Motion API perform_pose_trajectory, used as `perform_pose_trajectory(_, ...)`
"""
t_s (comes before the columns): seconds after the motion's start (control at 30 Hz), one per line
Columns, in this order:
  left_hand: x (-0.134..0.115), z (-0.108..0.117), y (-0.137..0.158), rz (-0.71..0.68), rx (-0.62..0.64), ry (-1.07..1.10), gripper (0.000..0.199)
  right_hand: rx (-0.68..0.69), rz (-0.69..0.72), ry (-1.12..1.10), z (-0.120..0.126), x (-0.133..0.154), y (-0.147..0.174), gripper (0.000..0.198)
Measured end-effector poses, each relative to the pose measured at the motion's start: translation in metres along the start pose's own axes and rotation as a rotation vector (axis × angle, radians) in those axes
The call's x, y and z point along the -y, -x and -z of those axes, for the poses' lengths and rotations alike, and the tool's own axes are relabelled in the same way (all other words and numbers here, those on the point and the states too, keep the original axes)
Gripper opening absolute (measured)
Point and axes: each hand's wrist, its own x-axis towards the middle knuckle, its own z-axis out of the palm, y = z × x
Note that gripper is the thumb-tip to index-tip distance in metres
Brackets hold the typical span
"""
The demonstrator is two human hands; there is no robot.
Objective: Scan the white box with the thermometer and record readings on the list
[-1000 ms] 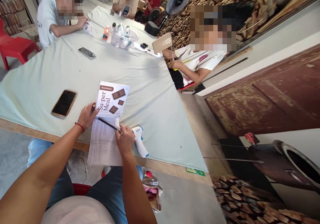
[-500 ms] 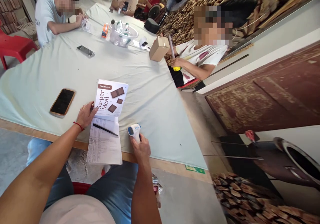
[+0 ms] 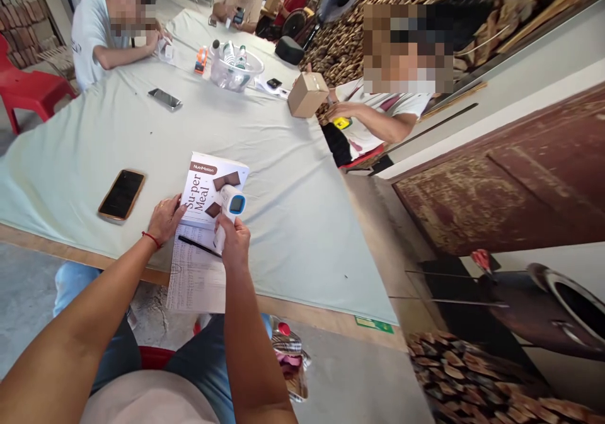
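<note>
Fingers (image 3: 242, 229) of the right hand (image 3: 235, 246) are wrapped around the handle of a white plastic gun-shaped thermometer (image 3: 227, 194), its blue-ringed screen facing up. That forearm rises steeply across the near edge of the cloth-covered table (image 3: 302, 235). The thermometer's head overlaps, in this view, the lower right of a flat white cardboard box (image 3: 198, 173) printed with brown blocks; whether they touch I cannot tell. The left hand (image 3: 164, 219), with a red cord bracelet (image 3: 151, 240), grips the box's lower left side, thumb on the front, its forearm slanting in from the left. Below the box, a black pen (image 3: 195, 244) lies on a written-on white paper sheet (image 3: 191, 285) overhanging the table's near edge. Left of that hand lies a black-screened phone (image 3: 121, 194) in an orange-brown case.
</note>
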Motion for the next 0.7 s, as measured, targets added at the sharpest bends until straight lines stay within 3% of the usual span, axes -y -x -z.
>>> perform_pose_trajectory(0.2,0.001,-0.002,0.000,-0.003,-0.006,-0.001,0.049,-0.033,0.080,0.046,-0.013,0.007,-0.012,0.035)
perform_pose_trajectory(0.7,0.002,-0.003,0.001,-0.002,0.000,-0.008,0.050,-0.056,0.048,0.095,-0.014,0.007,-0.014,0.032)
